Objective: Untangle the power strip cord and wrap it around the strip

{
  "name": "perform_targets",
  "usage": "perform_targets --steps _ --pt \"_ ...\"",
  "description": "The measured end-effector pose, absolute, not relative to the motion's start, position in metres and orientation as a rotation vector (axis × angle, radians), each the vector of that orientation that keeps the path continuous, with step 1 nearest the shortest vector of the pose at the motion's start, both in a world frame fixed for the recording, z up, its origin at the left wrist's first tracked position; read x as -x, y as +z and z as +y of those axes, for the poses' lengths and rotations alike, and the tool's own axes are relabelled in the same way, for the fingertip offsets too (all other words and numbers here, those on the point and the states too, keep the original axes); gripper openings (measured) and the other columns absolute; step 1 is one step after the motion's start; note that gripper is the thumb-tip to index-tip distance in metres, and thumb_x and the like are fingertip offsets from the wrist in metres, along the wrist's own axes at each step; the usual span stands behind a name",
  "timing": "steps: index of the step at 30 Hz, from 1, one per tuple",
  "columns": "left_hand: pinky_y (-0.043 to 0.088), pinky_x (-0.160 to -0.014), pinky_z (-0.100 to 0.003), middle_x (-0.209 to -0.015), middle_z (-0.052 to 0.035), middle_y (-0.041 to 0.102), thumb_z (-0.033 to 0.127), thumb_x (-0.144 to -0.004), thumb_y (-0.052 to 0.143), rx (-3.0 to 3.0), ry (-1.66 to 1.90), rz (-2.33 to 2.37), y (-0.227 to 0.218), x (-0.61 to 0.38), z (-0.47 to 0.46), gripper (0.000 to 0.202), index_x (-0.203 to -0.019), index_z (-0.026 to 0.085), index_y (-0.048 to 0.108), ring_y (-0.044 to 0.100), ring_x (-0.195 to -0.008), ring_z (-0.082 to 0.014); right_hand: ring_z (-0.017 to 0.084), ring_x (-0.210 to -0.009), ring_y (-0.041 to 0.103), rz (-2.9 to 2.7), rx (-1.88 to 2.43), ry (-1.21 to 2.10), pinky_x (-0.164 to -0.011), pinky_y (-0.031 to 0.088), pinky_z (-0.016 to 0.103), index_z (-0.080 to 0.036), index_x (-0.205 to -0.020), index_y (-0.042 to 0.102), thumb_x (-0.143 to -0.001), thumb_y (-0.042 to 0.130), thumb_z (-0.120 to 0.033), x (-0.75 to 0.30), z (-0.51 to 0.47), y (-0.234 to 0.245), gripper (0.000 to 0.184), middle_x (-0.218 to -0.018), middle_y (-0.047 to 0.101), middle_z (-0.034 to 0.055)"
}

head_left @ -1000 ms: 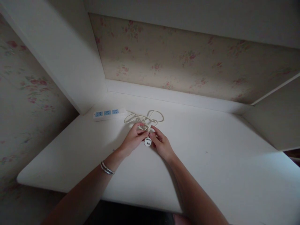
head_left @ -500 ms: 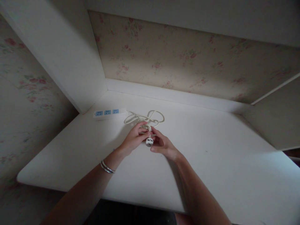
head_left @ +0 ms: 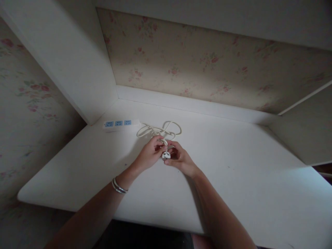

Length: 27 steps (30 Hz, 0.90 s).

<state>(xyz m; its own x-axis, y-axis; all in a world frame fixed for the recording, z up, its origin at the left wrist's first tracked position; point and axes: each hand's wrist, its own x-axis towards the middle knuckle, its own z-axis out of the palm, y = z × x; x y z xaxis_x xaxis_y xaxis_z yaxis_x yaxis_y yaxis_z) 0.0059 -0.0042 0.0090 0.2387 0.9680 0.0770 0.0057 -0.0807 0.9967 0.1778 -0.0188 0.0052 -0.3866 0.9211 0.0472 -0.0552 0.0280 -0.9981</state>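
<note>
A white power plug [head_left: 166,156] with its prongs facing me is between my hands, above the white tabletop. My left hand [head_left: 150,152] is closed on the bunched power cord [head_left: 172,134] just behind the plug, thumb and fingers pinching it. My right hand [head_left: 181,158] curls around the plug's right side, its thumb at the plug's lower edge and its fingertips by the cord. Part of the cord is hidden behind the fingers. Loose loops of it lie beyond my hands and run left to a white power strip [head_left: 121,128] with three blue socket panels.
The white table [head_left: 246,173] has a rounded front left corner. A white upright panel [head_left: 85,69] stands at the left, and a low white ledge [head_left: 181,100] runs along the flowered back wall [head_left: 194,69]. Another panel [head_left: 306,135] borders the right.
My right thumb and fingers have closed in on the plug, which has turned and risen slightly. My left hand keeps its hold on the cord. The power strip has stayed in place.
</note>
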Motion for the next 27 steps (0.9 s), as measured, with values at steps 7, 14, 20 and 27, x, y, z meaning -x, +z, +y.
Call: perform_targets --steps 7,14,20,27 --pt "0.047 -0.09 -0.031 -0.11 -0.0075 0.063 0.027 -0.092 0.048 -1.954 1.183 1.37 0.012 0.009 -0.001 0.026 -0.111 0.021 0.065 0.06 -0.099 -0.0195 0.013 -0.07 0.055 -1.389 0.965 1.538 -0.066 0.043 0.027 -0.023 -0.119 0.056 -0.061 0.084 -0.034 -0.178 -0.017 0.006 0.065 -0.077 0.06 -0.003" --pt "0.049 -0.091 -0.033 -0.129 -0.0068 0.048 0.028 -0.093 0.049 -2.271 1.084 1.489 0.008 0.017 0.002 0.029 -0.117 0.026 0.063 0.058 -0.101 -0.0182 0.013 -0.068 0.052 -1.38 0.988 1.545 -0.064 0.039 0.026 -0.022 -0.115 0.056 -0.06 0.085 -0.034 -0.179 -0.017 0.007 0.063 -0.077 0.058 -0.0022" --pt "0.043 -0.095 -0.04 -0.118 -0.0054 0.058 0.021 -0.091 0.053 -2.417 1.069 1.423 0.009 0.015 0.006 0.023 -0.11 0.025 0.065 0.052 -0.107 -0.0217 0.011 -0.064 0.047 -1.366 1.041 1.52 -0.059 0.034 0.024 -0.02 -0.103 0.059 -0.06 0.085 -0.037 -0.176 -0.016 0.006 0.053 -0.072 0.054 -0.0036" --pt "0.04 -0.096 -0.039 -0.115 -0.0037 0.061 0.015 -0.087 0.056 -2.452 1.062 1.373 0.009 0.014 0.005 0.016 -0.098 0.022 0.065 0.049 -0.107 -0.0219 0.01 -0.061 0.047 -1.418 1.026 1.455 -0.056 0.035 0.024 -0.02 -0.096 0.055 -0.059 0.085 -0.038 -0.17 -0.019 0.003 0.051 -0.071 0.055 -0.0044"
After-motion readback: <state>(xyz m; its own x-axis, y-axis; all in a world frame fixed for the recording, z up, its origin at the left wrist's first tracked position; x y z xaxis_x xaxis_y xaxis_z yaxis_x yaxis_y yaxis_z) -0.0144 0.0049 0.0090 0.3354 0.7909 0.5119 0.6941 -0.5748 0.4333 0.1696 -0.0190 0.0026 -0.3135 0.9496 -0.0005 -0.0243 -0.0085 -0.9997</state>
